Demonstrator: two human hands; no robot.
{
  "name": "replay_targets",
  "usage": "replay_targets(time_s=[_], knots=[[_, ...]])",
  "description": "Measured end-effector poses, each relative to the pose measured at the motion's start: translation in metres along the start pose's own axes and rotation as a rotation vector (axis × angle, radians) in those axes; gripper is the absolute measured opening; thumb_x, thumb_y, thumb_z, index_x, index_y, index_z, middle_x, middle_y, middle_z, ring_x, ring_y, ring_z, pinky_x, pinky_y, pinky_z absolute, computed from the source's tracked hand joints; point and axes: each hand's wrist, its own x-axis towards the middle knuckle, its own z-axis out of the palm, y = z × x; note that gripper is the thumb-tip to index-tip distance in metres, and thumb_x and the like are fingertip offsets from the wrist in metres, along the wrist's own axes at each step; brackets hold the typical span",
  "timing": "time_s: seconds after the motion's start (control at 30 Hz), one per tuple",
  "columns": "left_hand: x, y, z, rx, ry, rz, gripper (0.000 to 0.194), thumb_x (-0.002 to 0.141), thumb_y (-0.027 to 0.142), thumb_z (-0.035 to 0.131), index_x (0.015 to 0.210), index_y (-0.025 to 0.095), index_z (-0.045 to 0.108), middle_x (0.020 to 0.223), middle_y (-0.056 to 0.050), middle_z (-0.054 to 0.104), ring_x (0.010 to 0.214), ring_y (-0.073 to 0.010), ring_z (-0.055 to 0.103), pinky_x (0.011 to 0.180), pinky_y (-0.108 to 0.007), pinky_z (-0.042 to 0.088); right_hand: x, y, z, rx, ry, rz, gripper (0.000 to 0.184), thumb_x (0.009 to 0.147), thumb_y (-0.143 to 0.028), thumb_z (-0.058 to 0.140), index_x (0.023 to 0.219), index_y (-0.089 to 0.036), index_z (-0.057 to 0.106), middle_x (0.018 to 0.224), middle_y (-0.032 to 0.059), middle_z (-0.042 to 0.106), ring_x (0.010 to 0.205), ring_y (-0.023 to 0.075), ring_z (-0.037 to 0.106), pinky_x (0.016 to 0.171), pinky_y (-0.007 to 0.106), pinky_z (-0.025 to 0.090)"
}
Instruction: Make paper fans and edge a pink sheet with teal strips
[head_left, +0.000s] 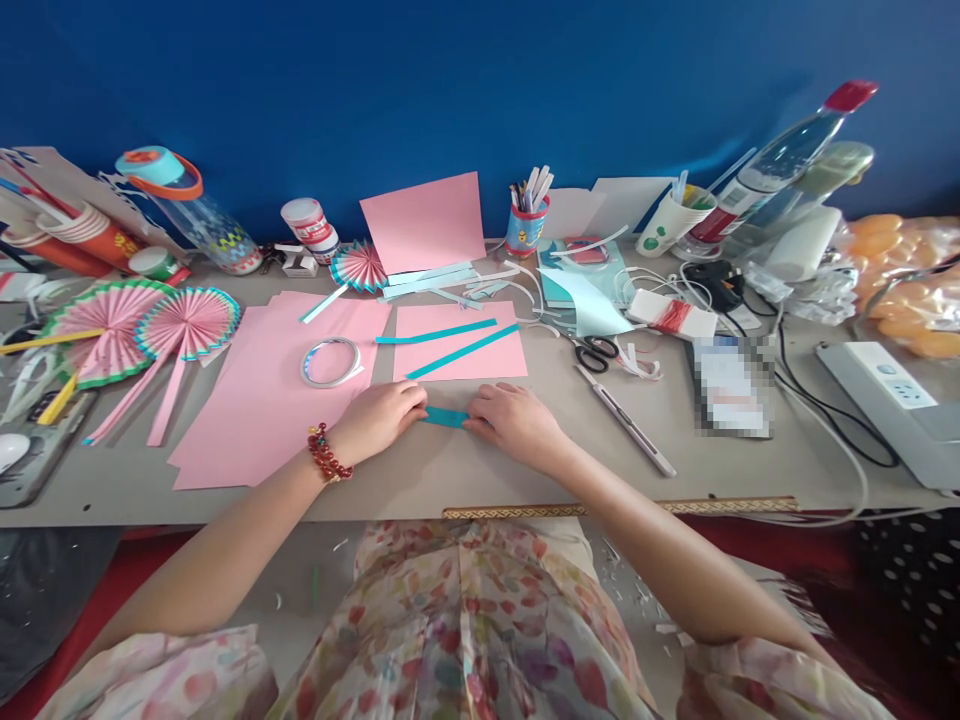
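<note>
Close to the table's front, a teal paper strip [445,417] lies between my two hands. My left hand [379,420], with a red bead bracelet at the wrist, pinches the strip's left end. On the other end, the fingers of my right hand [517,425] are closed, thumb tucked below. Just beyond my hands is a pink paper sheet [461,362] with two more teal strips [465,350] on it. A roll of tape [330,362] rests on a stack of larger pink sheets [262,400] by my left hand.
Pleated pink paper fans [187,322] lie at the left. Right of my hands are black scissors [595,352] and a craft knife [630,425]. Farther right sit a phone [731,387], cables and a power strip [885,375]. A pen cup [527,225] and bottles stand along the blue wall.
</note>
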Motion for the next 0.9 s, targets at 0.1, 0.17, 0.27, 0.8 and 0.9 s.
replay_targets(time_s=[0.1, 0.17, 0.27, 0.8, 0.9], knots=[[0.000, -0.001, -0.001, -0.002, -0.008, 0.001, 0.021, 0.099, 0.031, 0.044, 0.085, 0.021, 0.055, 0.086, -0.002, 0.060, 0.070, -0.0173, 0.057, 0.062, -0.028, 0.037, 0.001, 0.000, -0.001, -0.010, -0.010, -0.004, 0.028, 0.101, -0.039, 0.050, 0.096, -0.019, 0.068, 0.099, 0.0061, 0.064, 0.091, 0.0199, 0.057, 0.075, 0.029, 0.033], [0.001, -0.002, -0.001, -0.008, -0.013, -0.001, 0.021, 0.100, 0.033, 0.045, 0.085, 0.021, 0.055, 0.086, -0.002, 0.060, 0.070, -0.0172, 0.057, 0.062, -0.028, 0.038, 0.002, 0.000, -0.002, -0.016, -0.023, 0.001, 0.027, 0.100, -0.039, 0.051, 0.096, -0.019, 0.068, 0.100, 0.0062, 0.064, 0.092, 0.0204, 0.057, 0.075, 0.029, 0.034], [0.001, -0.004, 0.000, -0.021, -0.024, -0.008, 0.022, 0.100, 0.035, 0.046, 0.086, 0.021, 0.055, 0.088, -0.002, 0.060, 0.069, -0.0166, 0.057, 0.063, -0.028, 0.038, 0.002, -0.002, -0.004, -0.028, -0.040, 0.014, 0.027, 0.100, -0.039, 0.051, 0.097, -0.019, 0.068, 0.102, 0.0069, 0.064, 0.094, 0.0207, 0.057, 0.075, 0.029, 0.034], [-0.004, 0.003, -0.003, -0.057, 0.045, -0.022, 0.011, 0.097, 0.025, 0.049, 0.088, 0.020, 0.053, 0.091, -0.003, 0.060, 0.071, -0.0160, 0.056, 0.064, -0.029, 0.042, 0.000, -0.006, -0.004, -0.046, -0.020, 0.096, 0.023, 0.096, -0.039, 0.059, 0.095, -0.017, 0.066, 0.100, 0.0092, 0.065, 0.094, 0.0223, 0.059, 0.076, 0.030, 0.038], [-0.008, 0.020, 0.000, 0.029, 0.187, 0.040, 0.011, 0.097, 0.024, 0.048, 0.094, 0.019, 0.058, 0.099, -0.006, 0.061, 0.088, -0.0210, 0.059, 0.080, -0.035, 0.047, 0.001, -0.006, -0.005, -0.028, -0.019, 0.106, 0.023, 0.095, -0.039, 0.061, 0.095, -0.017, 0.066, 0.100, 0.0090, 0.065, 0.093, 0.0221, 0.059, 0.076, 0.030, 0.039]])
